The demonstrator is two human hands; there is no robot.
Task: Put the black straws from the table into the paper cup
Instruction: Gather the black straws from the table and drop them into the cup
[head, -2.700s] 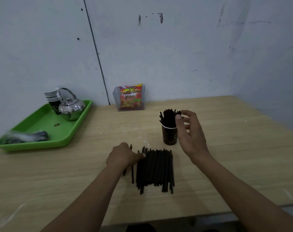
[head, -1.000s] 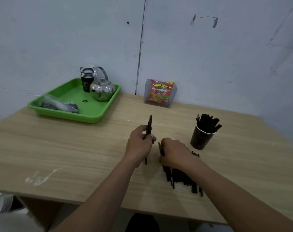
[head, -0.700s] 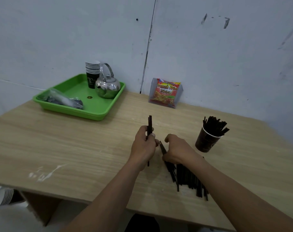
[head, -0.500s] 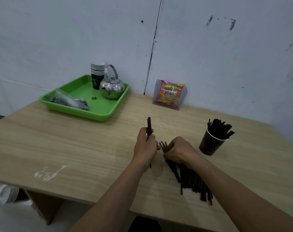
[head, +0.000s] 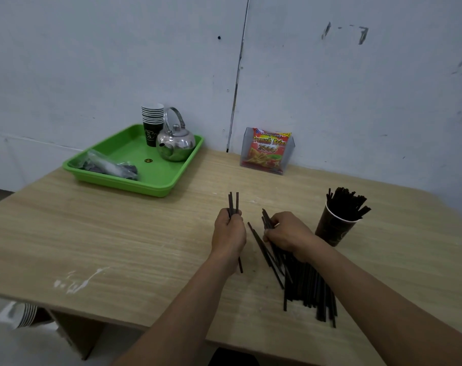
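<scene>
A pile of black straws (head: 308,283) lies on the wooden table (head: 119,241) near its front edge. My left hand (head: 228,233) grips a few straws (head: 233,203) upright, their tips sticking out above the fist. Just to its right, my right hand (head: 285,231) pinches several straws (head: 265,217) at the pile's far end, their tips raised. The dark paper cup (head: 333,229) stands to the right of my right hand, holding several black straws (head: 346,203) that fan out of its top.
A green tray (head: 171,178) at the back left carries a steel kettle (head: 175,142), a stack of paper cups (head: 152,122) and a plastic bag (head: 109,166). A snack packet in a clear holder (head: 268,151) leans on the wall. More cups (head: 26,314) lie below the table's left corner.
My right hand left the cup and came down onto the pile, lifting some straw tips. My left hand raised a few straws upright. The view shifted left.
</scene>
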